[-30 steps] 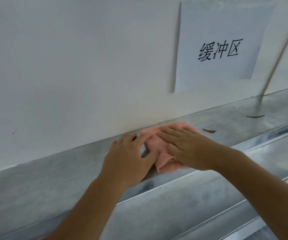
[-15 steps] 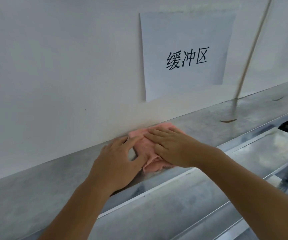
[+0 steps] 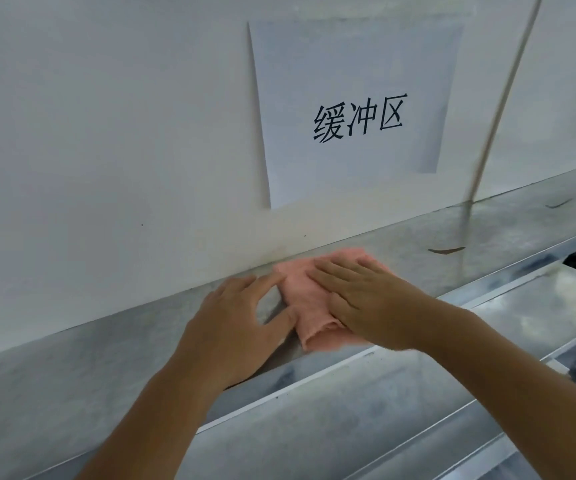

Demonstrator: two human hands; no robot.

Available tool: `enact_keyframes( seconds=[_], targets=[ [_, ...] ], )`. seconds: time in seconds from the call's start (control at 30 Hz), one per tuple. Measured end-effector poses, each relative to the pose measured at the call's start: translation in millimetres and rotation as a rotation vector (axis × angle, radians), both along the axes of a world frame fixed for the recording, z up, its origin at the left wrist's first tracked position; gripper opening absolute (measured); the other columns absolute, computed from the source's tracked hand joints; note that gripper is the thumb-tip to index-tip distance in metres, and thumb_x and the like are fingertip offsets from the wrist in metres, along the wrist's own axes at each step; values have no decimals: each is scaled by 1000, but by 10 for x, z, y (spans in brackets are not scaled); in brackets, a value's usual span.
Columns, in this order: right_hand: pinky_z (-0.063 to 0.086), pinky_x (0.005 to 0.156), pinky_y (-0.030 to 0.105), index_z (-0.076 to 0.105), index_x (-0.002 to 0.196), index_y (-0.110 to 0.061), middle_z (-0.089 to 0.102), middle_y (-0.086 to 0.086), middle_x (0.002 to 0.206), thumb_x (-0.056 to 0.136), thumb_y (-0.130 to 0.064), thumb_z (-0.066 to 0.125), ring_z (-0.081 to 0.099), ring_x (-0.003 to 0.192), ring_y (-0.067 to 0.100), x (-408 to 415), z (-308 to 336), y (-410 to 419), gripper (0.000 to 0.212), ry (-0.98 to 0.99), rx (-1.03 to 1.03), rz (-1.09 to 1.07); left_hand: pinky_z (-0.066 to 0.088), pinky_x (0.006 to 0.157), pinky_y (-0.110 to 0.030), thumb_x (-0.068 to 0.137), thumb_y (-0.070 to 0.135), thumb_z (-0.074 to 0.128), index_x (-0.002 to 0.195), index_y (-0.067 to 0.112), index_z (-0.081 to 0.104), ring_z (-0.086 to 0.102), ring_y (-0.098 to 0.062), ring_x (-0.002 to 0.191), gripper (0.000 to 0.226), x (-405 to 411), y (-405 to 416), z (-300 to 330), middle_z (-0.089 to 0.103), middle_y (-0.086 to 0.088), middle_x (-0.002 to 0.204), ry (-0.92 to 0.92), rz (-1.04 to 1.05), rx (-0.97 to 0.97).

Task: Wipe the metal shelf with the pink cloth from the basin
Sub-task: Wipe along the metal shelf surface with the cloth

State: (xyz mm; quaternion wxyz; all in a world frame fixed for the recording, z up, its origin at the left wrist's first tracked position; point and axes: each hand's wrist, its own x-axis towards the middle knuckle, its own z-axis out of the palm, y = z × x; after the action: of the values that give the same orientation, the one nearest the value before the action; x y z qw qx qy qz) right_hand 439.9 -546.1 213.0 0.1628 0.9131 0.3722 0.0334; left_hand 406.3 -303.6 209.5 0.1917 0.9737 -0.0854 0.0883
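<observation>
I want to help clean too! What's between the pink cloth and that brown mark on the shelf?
Nothing: in the head view, only bare metal shelf lies between the pink cloth and the brown mark.

One sheet of white paper (image 3: 354, 109) hangs on the white wall (image 3: 106, 133), above the back edge of the metal shelf (image 3: 418, 233) and towards its right end; the sheet carries three large black Chinese characters in a single row, 缓冲区, slanting slightly upward to the right; they sit a little below the middle of the sheet, with the rest of the paper blank; the lower left corner of the sheet lifts slightly off the wall; no other writing, number or brand mark can be read on the wall or the shelf.
</observation>
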Motion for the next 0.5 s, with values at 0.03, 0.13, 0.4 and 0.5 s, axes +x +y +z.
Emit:
enact_keyframes(
  seconds=[0.03,0.13,0.4,0.5],
  targets=[
    [31,127,62,63,137,-3,27,21,173,102,-39,1,23,163,43,-60,-90,-112,79,-103,25,58,38,114,-48,85,83,39,148,59,32,36,-14,144,67,2,-18,-5,41,19,155,0,-5,-3],
    [41,120,63,67,134,-2,41,22,166,107,-39,9,37,156,42,-102,-109,-291,74,-159,61,101,39,113,-50,86,84,37,147,61,31,36,-15,144,65,8,-80,-22,40,19,155,2,-4,7],
    [12,133,62,41,152,-1,1,16,179,96,-44,3,-2,166,40,146,64,-213,80,81,26,-37,40,114,-48,80,89,32,152,53,31,37,-16,144,81,51,-356,28,38,17,158,32,24,14],
    [34,121,71,66,121,-2,33,24,169,105,-37,15,28,158,49,7,-186,-507,64,-110,105,80,42,111,-48,79,89,36,150,57,30,40,-15,140,78,49,-462,9,41,19,154,48,-2,-20]
  ],
)
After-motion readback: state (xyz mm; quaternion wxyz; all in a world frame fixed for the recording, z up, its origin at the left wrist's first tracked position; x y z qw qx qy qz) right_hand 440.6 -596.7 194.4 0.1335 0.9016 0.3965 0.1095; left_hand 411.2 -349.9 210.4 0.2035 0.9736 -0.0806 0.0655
